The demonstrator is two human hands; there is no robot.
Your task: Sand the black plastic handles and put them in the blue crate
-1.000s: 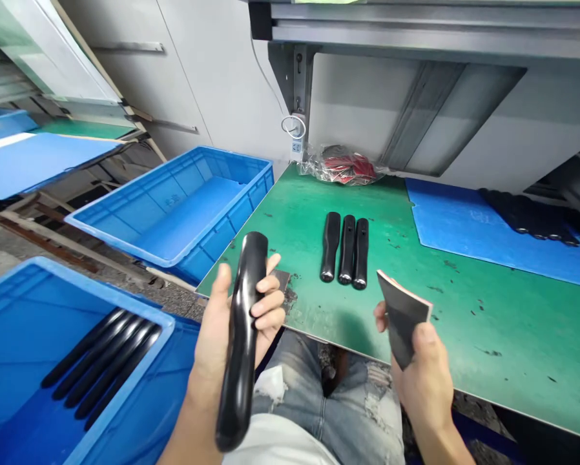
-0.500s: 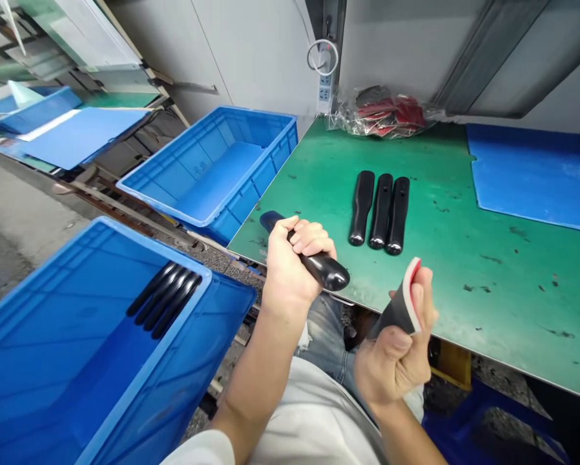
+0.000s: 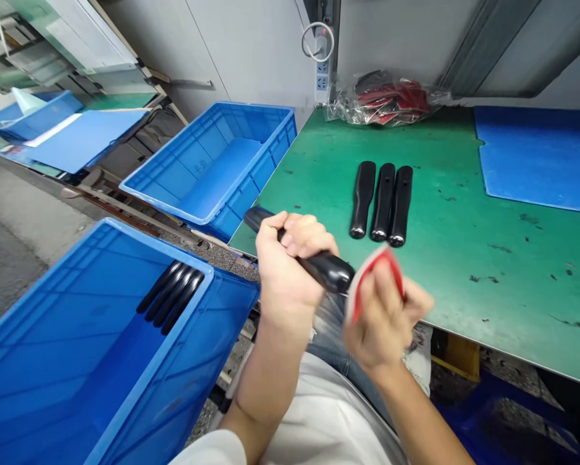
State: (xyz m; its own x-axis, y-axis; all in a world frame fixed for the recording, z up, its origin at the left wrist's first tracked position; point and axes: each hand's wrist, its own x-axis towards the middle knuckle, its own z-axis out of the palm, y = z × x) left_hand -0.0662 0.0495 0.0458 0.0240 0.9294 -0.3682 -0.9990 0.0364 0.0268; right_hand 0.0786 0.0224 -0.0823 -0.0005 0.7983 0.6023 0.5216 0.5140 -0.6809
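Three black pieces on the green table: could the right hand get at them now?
Probably yes: the right hand is near the three pieces, though its red-faced pad might hinder grasping.

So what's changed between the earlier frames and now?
The right hand has brought the thin, flexible red-and-grey pad leftward to the rounded end of the glossy black handle; blur hides whether they touch. The left hand has turned that handle so its rounded end points toward the right hand. Nothing newly gripped or released. Unchanged: three black handles lying on the green tabletop.
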